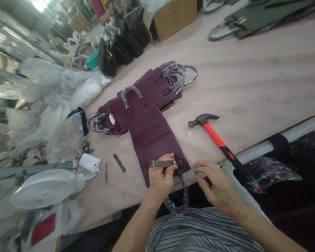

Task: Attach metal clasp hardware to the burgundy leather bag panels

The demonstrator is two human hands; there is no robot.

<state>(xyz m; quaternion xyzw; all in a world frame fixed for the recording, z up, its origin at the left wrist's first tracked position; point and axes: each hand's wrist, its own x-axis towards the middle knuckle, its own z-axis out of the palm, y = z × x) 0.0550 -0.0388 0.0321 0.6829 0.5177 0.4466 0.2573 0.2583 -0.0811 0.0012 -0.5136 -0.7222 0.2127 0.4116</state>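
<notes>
While looking down along the pink-covered table [252, 78], caught a stack of maroon bag pieces [149, 84] first, then, lying over that stack and reaching the near edge, one maroon panel [157, 136]. Judged it light and pliable, leather-like, firm enough to lie flat yet easily scuffed; best taken by both long edges, not by the slick-looking plastic-wrapped handle [186, 196] hanging off the near edge. Noted a claw hammer [215, 134] lying untouched to the right. Found the right hand [217, 185] beside the panel's near corner, fingers curled narrow towards the thumb; couldn't tell whether around anything. Saw the left hand [161, 180] gripping a cylindrical metal tool [160, 163], probably hard and smooth, best held mid-shaft. Last, spotted a thin rod [106, 173] well to the left.
</notes>
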